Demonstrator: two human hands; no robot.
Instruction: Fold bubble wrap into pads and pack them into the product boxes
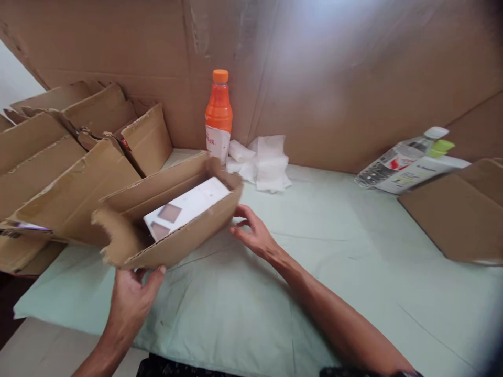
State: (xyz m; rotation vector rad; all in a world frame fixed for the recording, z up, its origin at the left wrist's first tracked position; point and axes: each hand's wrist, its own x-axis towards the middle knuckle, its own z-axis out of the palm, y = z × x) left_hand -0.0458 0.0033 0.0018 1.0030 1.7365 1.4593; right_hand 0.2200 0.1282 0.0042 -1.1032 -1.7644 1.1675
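An open-topped cardboard box is held slightly tilted above the green cloth, left of centre. Inside it lies a white carton with brownish squares printed on one end. My left hand grips the box from below at its near left corner; the thumb shows and some fingertips are hidden under the cardboard. At the right end of the box is my right hand, its fingers curled against the lower edge and the thumb a little apart.
Several open cardboard boxes crowd the left side. An orange bottle stands by the cardboard wall, beside crumpled white tissues. At the right, a clear bottle leans by a white package and a brown cardboard piece.
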